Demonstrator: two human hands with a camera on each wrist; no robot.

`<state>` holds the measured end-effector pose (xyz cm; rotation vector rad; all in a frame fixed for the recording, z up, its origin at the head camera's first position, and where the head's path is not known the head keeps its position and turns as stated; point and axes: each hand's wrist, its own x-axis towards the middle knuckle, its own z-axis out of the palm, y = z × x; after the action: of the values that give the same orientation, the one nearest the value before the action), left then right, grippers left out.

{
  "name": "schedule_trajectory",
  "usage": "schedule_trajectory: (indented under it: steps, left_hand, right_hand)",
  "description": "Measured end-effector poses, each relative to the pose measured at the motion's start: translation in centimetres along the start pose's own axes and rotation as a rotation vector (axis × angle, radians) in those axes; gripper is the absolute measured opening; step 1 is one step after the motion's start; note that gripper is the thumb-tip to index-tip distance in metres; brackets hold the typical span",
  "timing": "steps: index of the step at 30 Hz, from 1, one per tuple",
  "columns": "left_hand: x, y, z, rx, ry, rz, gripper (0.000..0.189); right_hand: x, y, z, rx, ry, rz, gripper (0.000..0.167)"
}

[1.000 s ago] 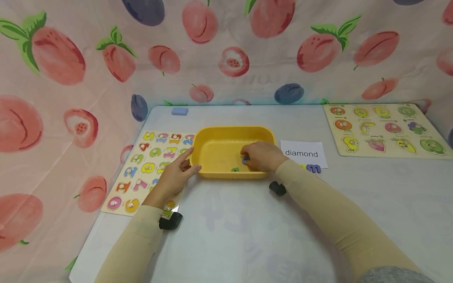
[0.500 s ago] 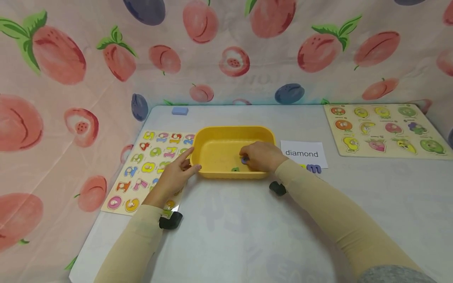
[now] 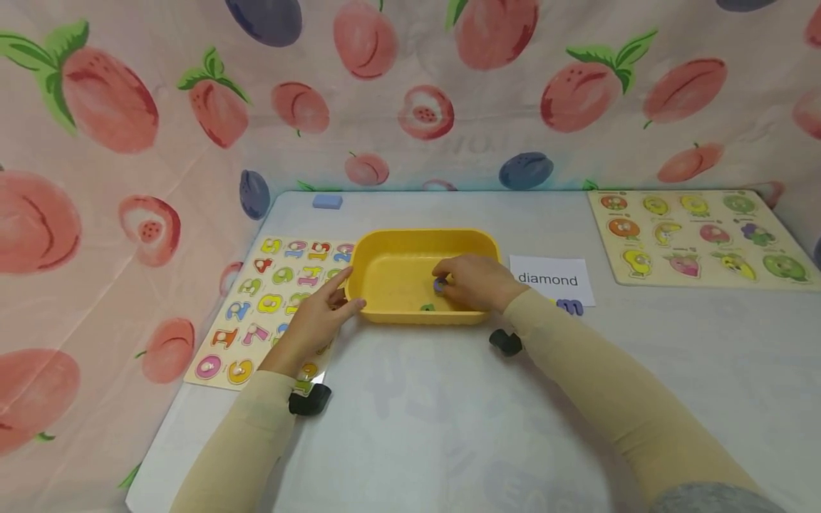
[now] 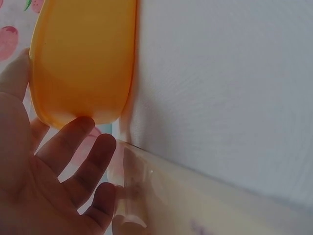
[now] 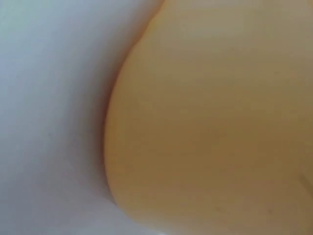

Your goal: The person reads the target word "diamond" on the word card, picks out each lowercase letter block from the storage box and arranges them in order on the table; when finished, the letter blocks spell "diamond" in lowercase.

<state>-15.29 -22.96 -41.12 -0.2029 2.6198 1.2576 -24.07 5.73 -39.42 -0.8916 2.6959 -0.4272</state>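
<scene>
Left hand [image 3: 314,324]: fingers spread, touching the left end of the yellow tray [image 3: 398,274]
Right hand [image 3: 479,283]: inside the tray, pinching a purple piece [image 3: 440,284]
Green piece [image 3: 427,308]: on the tray floor, near the right hand
Word card [image 3: 550,279]: reads "diamond", just right of the tray
Purple m [image 3: 570,307]: at the card's lower edge

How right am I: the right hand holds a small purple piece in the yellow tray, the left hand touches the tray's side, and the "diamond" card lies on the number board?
Only the last part is wrong: the head view shows the "diamond" card on the table, to the right of the yellow tray. The rest stands.
</scene>
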Motion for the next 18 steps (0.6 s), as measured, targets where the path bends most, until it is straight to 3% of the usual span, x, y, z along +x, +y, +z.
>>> schedule_trajectory:
  steps: [5, 12, 18]
  left_hand:
    - [0.1, 0.0, 0.1, 0.017, 0.000, 0.003, 0.075]
    - [0.1, 0.0, 0.1, 0.006, -0.001, 0.005, 0.075]
    - [0.1, 0.0, 0.1, -0.001, -0.004, 0.001, 0.076]
  right_hand:
    - [-0.7, -0.1, -0.7, 0.121, 0.030, 0.014, 0.036]
    - [-2.9, 0.2, -2.6, 0.117, 0.118, -0.057, 0.034]
    - [-5.4, 1.6, -4.3, 0.090, 0.151, -0.040, 0.036]
